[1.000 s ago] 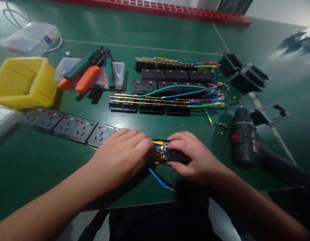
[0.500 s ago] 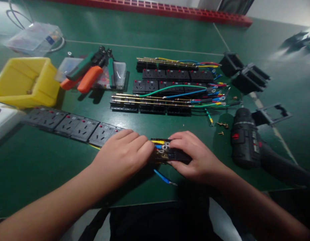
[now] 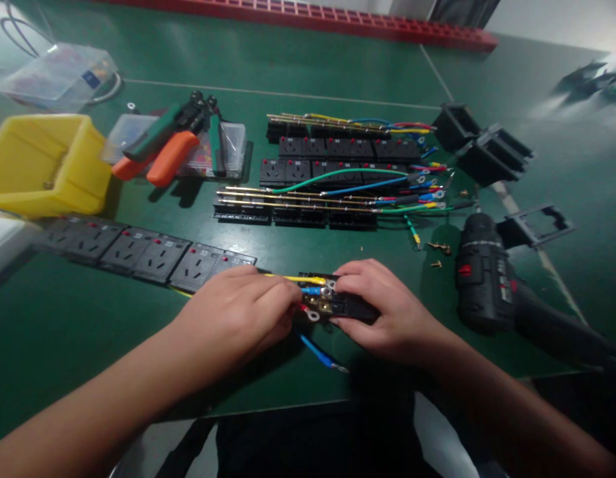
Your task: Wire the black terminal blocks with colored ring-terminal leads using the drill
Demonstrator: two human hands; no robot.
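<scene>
My right hand [image 3: 375,295] is closed around a black plastic part [image 3: 355,305] with brass terminals, thumb in front and fingers behind. My left hand [image 3: 255,302] pinches a red wire with a ring terminal [image 3: 312,316], which sticks out below the fingertips beside the black part. A yellow wire [image 3: 293,279] and a blue-sleeved ring terminal [image 3: 312,291] lie over the part's terminals. Under my left hand another blue wire [image 3: 315,350] hangs toward the table's front. The strip of black sockets [image 3: 158,257] runs leftward from my left hand.
Several socket strips with brass bars [image 3: 298,206] and wires lie behind my hands. A cordless drill [image 3: 484,279], loose screws [image 3: 439,248] and black frames [image 3: 492,153] are at right. At left are a yellow bin [image 3: 89,159], crimping pliers [image 3: 173,156] and clear boxes [image 3: 59,76].
My left hand has drawn slightly left and down. The red wire's ring terminal has come away from over the terminals to the near edge of the black part. My right hand keeps its hold.
</scene>
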